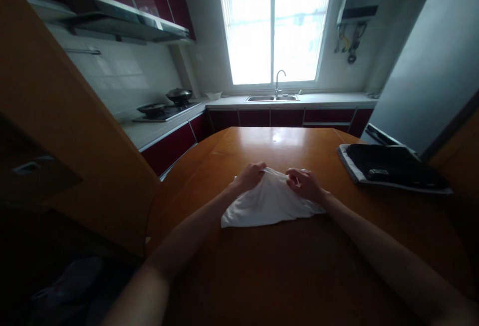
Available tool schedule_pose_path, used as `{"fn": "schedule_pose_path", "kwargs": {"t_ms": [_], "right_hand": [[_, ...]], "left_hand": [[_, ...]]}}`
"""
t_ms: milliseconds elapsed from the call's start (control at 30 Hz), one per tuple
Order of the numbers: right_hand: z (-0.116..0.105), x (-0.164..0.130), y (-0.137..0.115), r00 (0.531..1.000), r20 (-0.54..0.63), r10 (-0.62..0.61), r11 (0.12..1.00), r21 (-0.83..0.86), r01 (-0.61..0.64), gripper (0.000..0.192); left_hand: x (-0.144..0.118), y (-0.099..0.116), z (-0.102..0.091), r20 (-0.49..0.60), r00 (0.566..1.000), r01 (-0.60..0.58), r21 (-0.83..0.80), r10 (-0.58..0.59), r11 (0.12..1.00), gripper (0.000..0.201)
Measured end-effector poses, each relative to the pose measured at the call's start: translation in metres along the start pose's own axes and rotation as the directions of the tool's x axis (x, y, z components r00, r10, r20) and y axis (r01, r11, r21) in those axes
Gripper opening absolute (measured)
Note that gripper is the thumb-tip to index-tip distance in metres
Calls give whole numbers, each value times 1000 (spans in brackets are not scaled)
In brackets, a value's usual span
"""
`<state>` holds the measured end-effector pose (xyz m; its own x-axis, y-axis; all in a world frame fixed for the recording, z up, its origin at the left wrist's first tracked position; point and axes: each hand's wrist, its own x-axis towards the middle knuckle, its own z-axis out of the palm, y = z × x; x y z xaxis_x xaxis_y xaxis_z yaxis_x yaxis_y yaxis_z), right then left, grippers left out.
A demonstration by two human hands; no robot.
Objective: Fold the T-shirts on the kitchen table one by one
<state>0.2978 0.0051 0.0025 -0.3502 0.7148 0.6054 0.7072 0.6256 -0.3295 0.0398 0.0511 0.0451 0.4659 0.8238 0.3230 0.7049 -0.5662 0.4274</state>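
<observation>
I am holding a white cloth [272, 205], which is lying at the centre of the frame, spreading between and below my two hands. Its longer direction is running left to right, with the lower edge drooping toward the lower left corner of the cloth. My left hand [250, 176] is pinching its upper edge, thumb and fingers closing on the fabric and pulling it into a peak. My right hand [305, 184] is resting at the cloth's upper right, fingers curling partway; I cannot tell whether they are gripping it. Neither hand is clearly nearer, as both are touching the cloth.

Underneath, the brown wooden table [258, 276] is filling the lower middle, shining near its top edge. A dark folded stack [396, 166] is sitting at the right, well apart from the cloth. Beyond, a sink [261, 99] is showing at upper centre beneath a bright window [250, 26], pans [178, 96] are standing on the stove at the left, and a pale fridge [422, 66] is rising at upper right.
</observation>
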Motion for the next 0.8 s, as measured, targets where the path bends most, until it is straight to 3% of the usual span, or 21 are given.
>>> {"fn": "schedule_pose_path", "kwargs": {"t_ms": [67,167,300,367,467,567,700,800], "right_hand": [[-4,2,14,979,-172,105,993,71,-94,28],[-8,0,47,876,-371,307,949,187,-254,37],[-7,-7,87,787,-399,470,880,275,-387,43],[-4,-9,97,771,-379,512,855,311,-415,44],[2,-8,96,794,-324,514,849,324,-417,43],[8,-6,87,844,-258,471,867,310,-389,43],[13,-5,80,872,-204,446,873,314,-373,40],[15,-5,80,879,-180,441,874,311,-375,39]], "left_hand": [[15,-7,-23,-132,986,84,-147,-103,986,21],[41,-11,-70,-329,914,114,-350,-236,930,29],[69,1,-135,-304,943,-6,-423,-135,906,31],[77,12,-162,-400,914,-99,-391,-72,915,28],[81,30,-194,-594,804,-239,-349,-17,906,19],[77,48,-219,-699,715,-369,-366,10,854,19],[75,56,-239,-695,718,-463,-440,34,769,25],[85,39,-241,-694,720,-481,-502,-2,719,19]]}}
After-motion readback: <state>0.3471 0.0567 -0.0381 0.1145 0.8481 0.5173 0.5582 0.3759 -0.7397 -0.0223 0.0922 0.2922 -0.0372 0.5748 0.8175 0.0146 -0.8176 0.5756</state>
